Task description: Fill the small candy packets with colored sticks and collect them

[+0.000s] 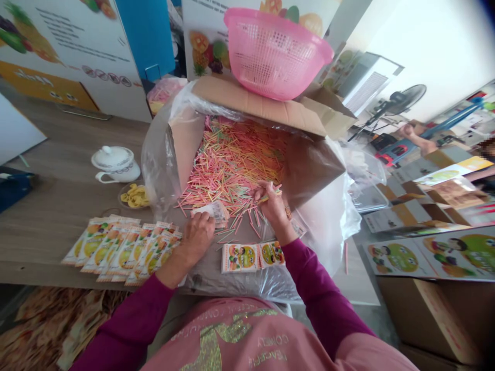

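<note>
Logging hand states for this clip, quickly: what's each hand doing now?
Left hand: fingers on a pale printed packet; whether it is gripped cannot be told.
Right hand: closed on a few thin coloured sticks.

On the pink shirt [240,342], we see a word that looks like "PEACEFUL". The words on the fruit boards [93,46] and little packets [240,257] are too blurry for us.

Thin multicoloured sticks [232,159] lie jumbled in a carton [313,172]; a pale packet [217,210], seemingly flat, beside them.
</note>
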Action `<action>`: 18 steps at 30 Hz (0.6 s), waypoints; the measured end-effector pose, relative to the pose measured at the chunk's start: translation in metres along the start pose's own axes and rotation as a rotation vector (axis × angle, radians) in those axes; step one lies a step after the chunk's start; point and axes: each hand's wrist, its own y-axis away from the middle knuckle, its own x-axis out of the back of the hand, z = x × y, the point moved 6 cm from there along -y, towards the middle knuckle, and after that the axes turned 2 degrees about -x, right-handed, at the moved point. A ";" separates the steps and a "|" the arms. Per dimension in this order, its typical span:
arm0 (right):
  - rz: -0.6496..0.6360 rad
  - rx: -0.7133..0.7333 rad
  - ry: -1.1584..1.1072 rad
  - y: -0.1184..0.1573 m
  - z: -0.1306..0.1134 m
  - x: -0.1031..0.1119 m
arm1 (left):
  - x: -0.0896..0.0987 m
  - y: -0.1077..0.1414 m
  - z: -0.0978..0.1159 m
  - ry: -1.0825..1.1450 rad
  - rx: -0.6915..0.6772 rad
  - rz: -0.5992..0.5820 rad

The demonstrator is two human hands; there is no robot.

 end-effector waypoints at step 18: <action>-0.204 0.143 0.379 0.039 -0.035 -0.059 | 0.001 -0.004 0.000 -0.036 0.020 -0.013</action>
